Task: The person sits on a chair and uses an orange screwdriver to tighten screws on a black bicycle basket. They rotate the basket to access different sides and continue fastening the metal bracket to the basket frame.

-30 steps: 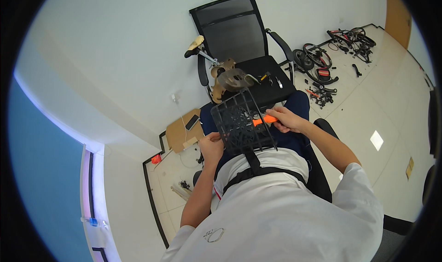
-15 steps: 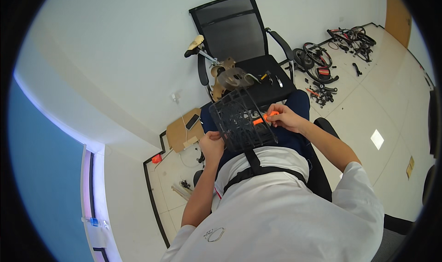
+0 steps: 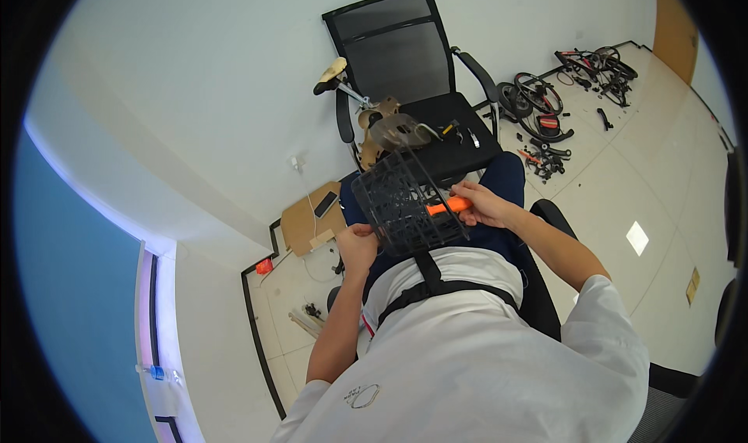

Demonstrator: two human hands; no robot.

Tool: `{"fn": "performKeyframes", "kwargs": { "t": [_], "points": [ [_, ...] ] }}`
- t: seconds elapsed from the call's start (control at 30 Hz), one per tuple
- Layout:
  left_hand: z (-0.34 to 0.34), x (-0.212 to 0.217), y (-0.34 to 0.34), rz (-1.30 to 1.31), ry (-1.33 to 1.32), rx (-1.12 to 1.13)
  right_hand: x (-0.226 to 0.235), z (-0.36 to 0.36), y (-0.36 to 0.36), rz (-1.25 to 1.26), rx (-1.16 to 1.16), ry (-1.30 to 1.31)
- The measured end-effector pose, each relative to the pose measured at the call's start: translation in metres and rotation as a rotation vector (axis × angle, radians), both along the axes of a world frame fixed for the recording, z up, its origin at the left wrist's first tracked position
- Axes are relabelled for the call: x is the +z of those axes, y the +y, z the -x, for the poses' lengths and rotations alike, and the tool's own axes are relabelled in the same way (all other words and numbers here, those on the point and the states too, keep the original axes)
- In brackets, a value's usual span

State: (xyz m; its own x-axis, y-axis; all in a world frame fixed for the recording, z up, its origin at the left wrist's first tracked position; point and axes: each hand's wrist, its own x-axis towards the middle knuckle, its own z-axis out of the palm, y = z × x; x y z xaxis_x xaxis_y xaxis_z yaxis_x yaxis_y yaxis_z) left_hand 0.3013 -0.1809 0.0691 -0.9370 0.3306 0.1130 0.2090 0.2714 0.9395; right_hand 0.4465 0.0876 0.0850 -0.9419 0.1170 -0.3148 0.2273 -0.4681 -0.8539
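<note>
A flat brown cardboard sheet (image 3: 306,223) is seen on the floor by the white wall, with a small dark device lying on it. A black wire-mesh basket (image 3: 405,201) is held over the lap, tilted. Its lower edge is gripped by the left hand (image 3: 358,246), fingers closed. An orange-handled tool (image 3: 449,206) is clasped in the right hand (image 3: 485,204) against the basket's side. A black mesh office chair (image 3: 405,77) is placed ahead.
</note>
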Motion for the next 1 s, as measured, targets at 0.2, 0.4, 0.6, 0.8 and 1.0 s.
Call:
{"fn": "performKeyframes", "kwargs": {
  "t": [0.2,0.4,0.6,0.8,1.0],
  "points": [
    [0.005,-0.010,0.001,-0.061,-0.011,-0.042,-0.006,0.001,0.003,-0.382,0.052,0.132],
    [0.001,-0.007,0.003,-0.067,0.036,-0.073,-0.016,0.004,0.006,-0.300,0.022,0.262],
    [0.003,-0.009,0.003,-0.080,0.029,-0.063,0.002,-0.001,-0.008,0.299,-0.037,0.042],
    [0.008,-0.011,-0.001,-0.058,0.041,-0.022,0.002,-0.004,0.004,-0.178,0.170,0.017],
    [0.011,-0.018,0.001,-0.067,0.080,-0.054,-0.021,0.004,0.005,-0.440,0.022,0.364]
  ]
}}
